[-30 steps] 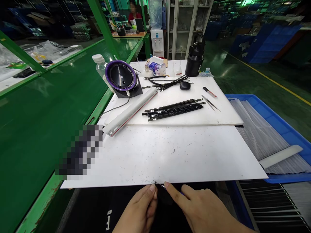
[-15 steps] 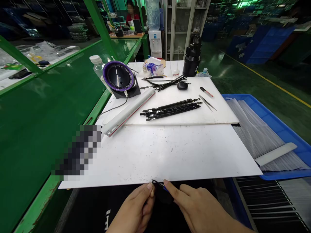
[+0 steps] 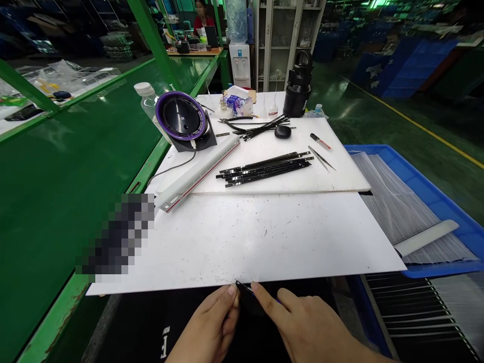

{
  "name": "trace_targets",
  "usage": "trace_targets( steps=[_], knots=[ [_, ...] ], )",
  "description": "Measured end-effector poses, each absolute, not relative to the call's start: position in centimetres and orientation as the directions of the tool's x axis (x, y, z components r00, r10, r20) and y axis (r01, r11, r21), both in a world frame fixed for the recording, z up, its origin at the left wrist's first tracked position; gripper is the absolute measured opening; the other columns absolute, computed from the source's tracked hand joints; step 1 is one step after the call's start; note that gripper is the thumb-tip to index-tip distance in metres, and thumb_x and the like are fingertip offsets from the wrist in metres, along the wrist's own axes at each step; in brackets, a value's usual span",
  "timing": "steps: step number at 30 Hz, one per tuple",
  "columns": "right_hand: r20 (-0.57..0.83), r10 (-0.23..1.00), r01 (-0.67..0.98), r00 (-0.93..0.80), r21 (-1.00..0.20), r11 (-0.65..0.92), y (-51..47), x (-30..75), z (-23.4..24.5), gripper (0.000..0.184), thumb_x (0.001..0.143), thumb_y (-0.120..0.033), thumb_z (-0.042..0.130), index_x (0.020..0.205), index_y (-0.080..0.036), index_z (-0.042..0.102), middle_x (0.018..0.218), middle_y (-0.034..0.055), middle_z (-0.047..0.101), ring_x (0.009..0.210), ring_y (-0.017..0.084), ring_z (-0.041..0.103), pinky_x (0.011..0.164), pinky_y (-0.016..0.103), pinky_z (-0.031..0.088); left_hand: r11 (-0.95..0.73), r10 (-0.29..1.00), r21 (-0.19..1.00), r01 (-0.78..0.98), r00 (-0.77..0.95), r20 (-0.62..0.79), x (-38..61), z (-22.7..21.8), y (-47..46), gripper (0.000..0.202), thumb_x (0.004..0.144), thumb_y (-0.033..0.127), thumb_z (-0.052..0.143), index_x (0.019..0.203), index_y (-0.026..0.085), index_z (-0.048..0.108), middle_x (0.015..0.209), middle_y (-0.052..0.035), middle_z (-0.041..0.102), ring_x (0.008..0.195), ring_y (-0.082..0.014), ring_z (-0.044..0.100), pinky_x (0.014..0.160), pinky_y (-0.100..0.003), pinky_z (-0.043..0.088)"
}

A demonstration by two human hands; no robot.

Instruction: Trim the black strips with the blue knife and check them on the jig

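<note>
- Head view, far left: a green belt (image 3: 75,166) runs alongside the white surface (image 3: 245,242); a blurred patch sits at the near left corner of the surface.
- Left rear of the surface: a clear bottle (image 3: 145,98) stands just behind a purple-ringed disc (image 3: 181,117), which is tilted up on its stand. A long white bar (image 3: 198,174) lies diagonally from the disc towards the near left.
- Near edge, centre: the left hand (image 3: 212,327) has its grip pinched, thumb and forefinger pressed together on the left end of a thin black piece (image 3: 245,289).
- That piece lies just at the near edge of the surface, between the two hands and over dark clothing.
- The right hand (image 3: 306,327) has its grip pressed onto the right end of the same piece, forefinger on top; the thumb is out of sight.
- Centre rear: a bundle of black strips (image 3: 264,169) lies on the raised white board, well apart from the hands.
- Right of the bundle: tweezers (image 3: 321,159), with a black flask (image 3: 298,85) upright at the back.
- Far right: a blue tray (image 3: 416,176) holds grey ribbed sheets, just beside the surface.
</note>
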State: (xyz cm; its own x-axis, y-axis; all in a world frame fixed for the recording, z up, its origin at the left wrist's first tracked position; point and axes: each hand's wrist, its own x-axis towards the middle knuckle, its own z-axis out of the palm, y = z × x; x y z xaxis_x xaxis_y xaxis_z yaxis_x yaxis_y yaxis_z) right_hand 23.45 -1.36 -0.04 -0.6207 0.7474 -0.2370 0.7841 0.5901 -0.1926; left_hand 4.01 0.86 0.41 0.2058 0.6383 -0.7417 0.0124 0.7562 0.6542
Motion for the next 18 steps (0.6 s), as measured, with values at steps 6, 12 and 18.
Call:
trace_targets(
  steps=[6,12,18],
  knots=[
    [-0.265,0.764,0.808,-0.589,-0.193,0.556,-1.66,23.10,-0.23,0.075,0.085,-0.030,0.049,0.151,-0.015,0.017,0.084,0.0061,0.064,0.044,0.017,0.056,0.037,0.032,0.010,0.761,0.622,0.648,0.039,0.239,-0.745,3.32,0.69,0.78,0.051,0.082,0.067,0.049,0.061,0.020,0.041,0.048,0.0083,0.029,0.037,-0.0047,0.014,0.037,-0.022,0.008],
    [-0.303,0.772,0.821,-0.559,-0.333,0.464,-1.58,23.33,0.06,0.070,0.087,-0.013,0.040,0.152,-0.020,0.017,0.088,0.0043,0.065,0.056,0.019,0.062,0.040,0.031,0.019,0.761,0.613,0.647,0.058,0.264,-0.745,2.93,0.74,0.97,0.047,0.086,0.063,0.045,0.065,0.020,0.042,0.050,0.0082,0.029,0.040,-0.0056,0.014,0.038,-0.022,0.008],
    [-0.297,0.775,0.815,-0.558,-0.372,0.444,-1.62,23.46,0.41,0.068,0.089,-0.015,0.039,0.152,-0.022,0.016,0.089,0.0040,0.065,0.056,0.021,0.062,0.042,0.031,0.021,0.753,0.608,0.649,0.108,0.263,-0.749,3.04,1.24,1.13,0.048,0.087,0.063,0.043,0.065,0.021,0.041,0.050,0.0082,0.029,0.040,-0.0059,0.014,0.039,-0.023,0.009]
  ],
)
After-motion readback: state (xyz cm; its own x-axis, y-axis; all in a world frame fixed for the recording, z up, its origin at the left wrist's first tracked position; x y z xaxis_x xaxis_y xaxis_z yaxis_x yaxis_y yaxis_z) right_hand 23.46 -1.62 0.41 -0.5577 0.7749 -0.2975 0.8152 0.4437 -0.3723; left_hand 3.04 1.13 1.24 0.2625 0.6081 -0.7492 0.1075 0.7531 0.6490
